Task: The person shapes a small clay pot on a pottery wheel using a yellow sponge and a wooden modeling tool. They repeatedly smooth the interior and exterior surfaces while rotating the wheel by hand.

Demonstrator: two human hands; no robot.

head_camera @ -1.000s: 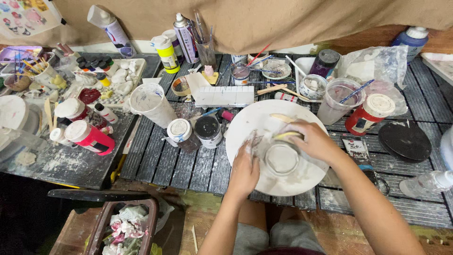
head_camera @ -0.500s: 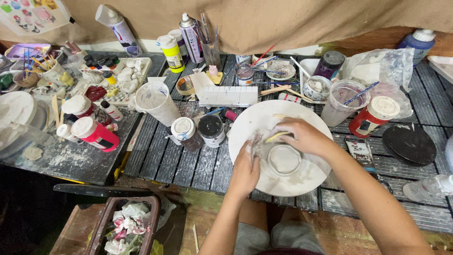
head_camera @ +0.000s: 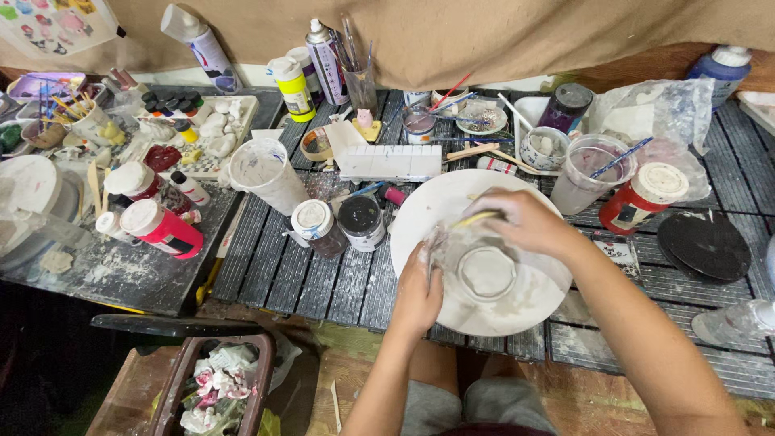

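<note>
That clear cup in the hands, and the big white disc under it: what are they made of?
The cup looks like thin clear plastic: see-through, with a pale lump showing inside, smeared whitish. The white disc looks like matte plaster or unglazed ceramic, dull and chalky with grey smudges; which one is unclear.

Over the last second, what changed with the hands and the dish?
Very little. The right hand shifted slightly over the clear dish, with the yellow-handled tool in its fingers throughout. The left hand kept its grip on the dish's near edge. Nothing was picked up or let go. The white round plate and the surrounding jars stayed put.
</note>
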